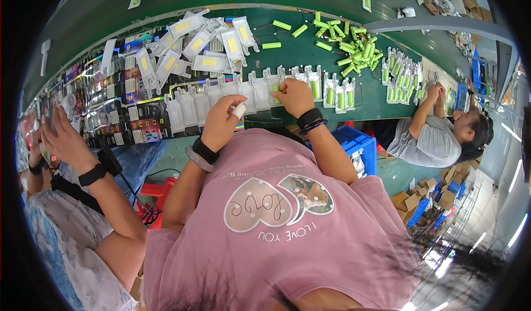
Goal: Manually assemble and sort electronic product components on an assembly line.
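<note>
A row of clear plastic housings (200, 102) lies along the near edge of the table in front of me. My right hand (296, 96) is pinched over one housing, its fingertips at a green battery cell (276, 89) lying in it. My left hand (221, 120) hovers at the near side of the row with curled fingers. Something white (239, 110) is at its thumb and fingertips; whether it is a wrap or a held piece is unclear. Right of my right hand, several housings (340, 98) have green cells in them, while those to the left look bare.
Behind the row lie a heap of loose green cells (359, 48) and a pile of white housings with yellow panels (207, 62). Filled housings (401, 79) are grouped further right. Co-workers' hands (66, 139) (436, 94) are at both sides. A blue crate (357, 145) stands below the table.
</note>
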Motion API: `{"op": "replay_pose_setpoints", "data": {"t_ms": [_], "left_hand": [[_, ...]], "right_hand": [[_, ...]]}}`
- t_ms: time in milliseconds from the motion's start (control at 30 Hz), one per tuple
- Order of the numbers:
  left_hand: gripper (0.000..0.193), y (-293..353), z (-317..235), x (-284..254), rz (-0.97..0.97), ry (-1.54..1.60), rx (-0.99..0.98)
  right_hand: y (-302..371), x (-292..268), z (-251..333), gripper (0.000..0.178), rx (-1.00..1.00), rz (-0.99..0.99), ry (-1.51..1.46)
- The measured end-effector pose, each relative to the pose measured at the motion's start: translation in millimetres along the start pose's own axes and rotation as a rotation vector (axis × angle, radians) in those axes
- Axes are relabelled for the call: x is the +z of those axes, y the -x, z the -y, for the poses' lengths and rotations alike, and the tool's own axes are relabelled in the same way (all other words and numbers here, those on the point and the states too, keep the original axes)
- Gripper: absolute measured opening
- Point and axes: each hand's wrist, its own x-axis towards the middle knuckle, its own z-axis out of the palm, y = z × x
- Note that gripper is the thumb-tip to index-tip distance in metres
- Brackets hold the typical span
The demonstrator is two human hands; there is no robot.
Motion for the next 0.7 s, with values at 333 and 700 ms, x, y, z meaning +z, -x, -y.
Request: {"op": "replay_pose_setpoints", "data": {"t_ms": [333,700], "left_hand": [[0.025,-3,-4,0,0.001,0.019,-0.037],[0.024,0,-3,-3,-0.030,0.043,-0.041]], "right_hand": [[2,14,3,0.028,-0.041,-0.137,0.140],[15,-19,-9,0.025,-0.056,0.068,-0.184]]}}
